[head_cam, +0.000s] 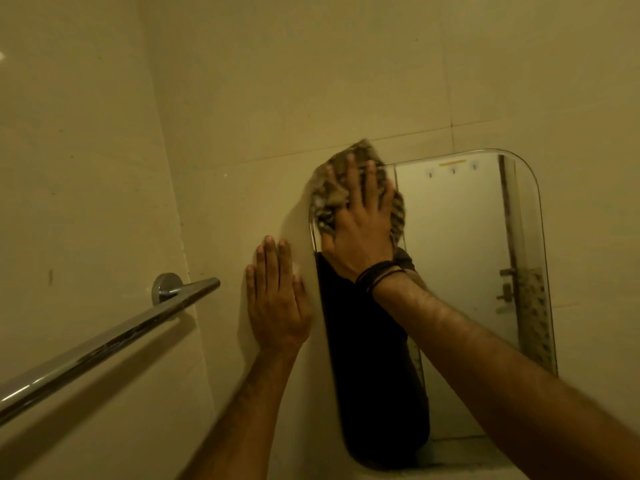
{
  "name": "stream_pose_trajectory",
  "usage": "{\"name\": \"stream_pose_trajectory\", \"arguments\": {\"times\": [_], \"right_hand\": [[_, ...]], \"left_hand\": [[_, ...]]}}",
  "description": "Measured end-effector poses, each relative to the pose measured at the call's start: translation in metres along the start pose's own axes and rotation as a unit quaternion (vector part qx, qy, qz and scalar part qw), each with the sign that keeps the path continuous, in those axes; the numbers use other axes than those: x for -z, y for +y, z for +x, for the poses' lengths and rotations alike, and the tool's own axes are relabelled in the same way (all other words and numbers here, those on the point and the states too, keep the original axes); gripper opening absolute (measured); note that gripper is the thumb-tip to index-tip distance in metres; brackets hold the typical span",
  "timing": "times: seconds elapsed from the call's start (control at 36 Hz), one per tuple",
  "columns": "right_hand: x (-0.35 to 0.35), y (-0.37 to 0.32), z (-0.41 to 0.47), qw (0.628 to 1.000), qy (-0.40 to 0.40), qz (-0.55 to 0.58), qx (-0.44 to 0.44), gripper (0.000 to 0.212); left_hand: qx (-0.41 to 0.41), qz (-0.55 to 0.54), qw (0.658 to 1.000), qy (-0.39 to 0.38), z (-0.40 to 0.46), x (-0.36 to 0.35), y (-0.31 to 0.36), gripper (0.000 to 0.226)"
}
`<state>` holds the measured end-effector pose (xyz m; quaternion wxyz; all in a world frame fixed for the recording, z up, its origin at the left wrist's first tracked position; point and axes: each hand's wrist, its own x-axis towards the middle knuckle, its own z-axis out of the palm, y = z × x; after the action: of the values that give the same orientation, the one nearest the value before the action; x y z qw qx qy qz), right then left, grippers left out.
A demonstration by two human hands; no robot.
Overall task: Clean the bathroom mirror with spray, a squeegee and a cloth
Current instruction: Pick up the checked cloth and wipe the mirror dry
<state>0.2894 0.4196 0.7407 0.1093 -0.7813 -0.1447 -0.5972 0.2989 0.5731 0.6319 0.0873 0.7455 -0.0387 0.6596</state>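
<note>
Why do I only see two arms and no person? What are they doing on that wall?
The camera sits on the person's head and looks forward and down, so you see only their own arms reaching out. There is just this one picture. The right hand presses a patterned cloth flat against the top left corner of the mirror, to wipe it. The left hand lies flat on the tiled wall beside the mirror and holds nothing. The dark shape in the mirror is the person's reflection. The shiny bar on the left is a rail fixed to the wall. No spray or squeegee shows here.
</note>
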Motion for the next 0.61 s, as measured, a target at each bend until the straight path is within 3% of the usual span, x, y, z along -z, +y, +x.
{"name": "stream_pose_trajectory", "arguments": {"times": [0.08,0.36,0.61], "right_hand": [[-0.01,-0.013,-0.015,0.992,-0.038,-0.028,0.117,0.083],[-0.007,0.01,-0.049,0.97,-0.078,-0.078,0.216,0.086],[0.003,0.007,-0.012,0.988,-0.076,-0.034,0.127,0.082]], "left_hand": [[-0.013,-0.003,1.0,0.01,-0.001,-0.003,-0.004,0.056],[-0.012,-0.011,1.0,-0.006,0.0,0.0,-0.005,0.056],[-0.007,-0.014,1.0,-0.008,0.0,0.002,-0.002,0.059]]}}
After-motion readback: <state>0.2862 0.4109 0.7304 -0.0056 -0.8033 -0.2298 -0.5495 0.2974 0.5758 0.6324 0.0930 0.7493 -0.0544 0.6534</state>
